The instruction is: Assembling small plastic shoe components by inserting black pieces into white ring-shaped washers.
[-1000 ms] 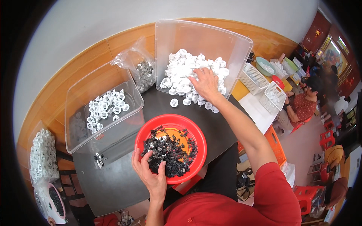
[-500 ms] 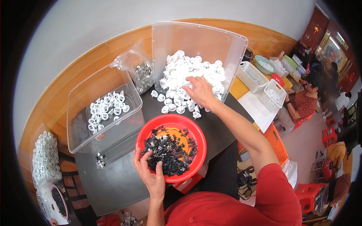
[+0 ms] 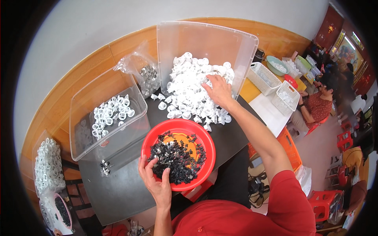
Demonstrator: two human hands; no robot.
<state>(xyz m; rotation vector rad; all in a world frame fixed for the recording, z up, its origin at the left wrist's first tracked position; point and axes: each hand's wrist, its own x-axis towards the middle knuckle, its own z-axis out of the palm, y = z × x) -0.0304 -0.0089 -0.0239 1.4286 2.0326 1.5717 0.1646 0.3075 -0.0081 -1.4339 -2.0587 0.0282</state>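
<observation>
My left hand (image 3: 156, 181) grips the near left rim of a round red basin (image 3: 211, 147), thumb and fingertips over its edge. Inside the basin lies a heap of small black parts (image 3: 175, 161) with a few shiny bits, and its orange bottom shows through. My right hand (image 3: 219, 91) reaches across to a big pile of white plastic pieces (image 3: 189, 80), fingers apart on the pile's right side. That pile spills onto the table out of a clear plastic bin (image 3: 204, 39) tipped on its side. Nothing is seen held in the right hand.
Left of the pile, a clear box (image 3: 138, 122) holds some white ring-like pieces. Behind it stands a bag of metal bits (image 3: 149, 76). Small parts (image 3: 105, 168) lie on the dark table (image 3: 118, 196). White baskets (image 3: 265, 80) and a seated person (image 3: 317, 106) are at the right.
My right hand has moved slightly right across the pile, and more white pieces have slid forward onto the table toward the basin. My left hand and the basin stay put.
</observation>
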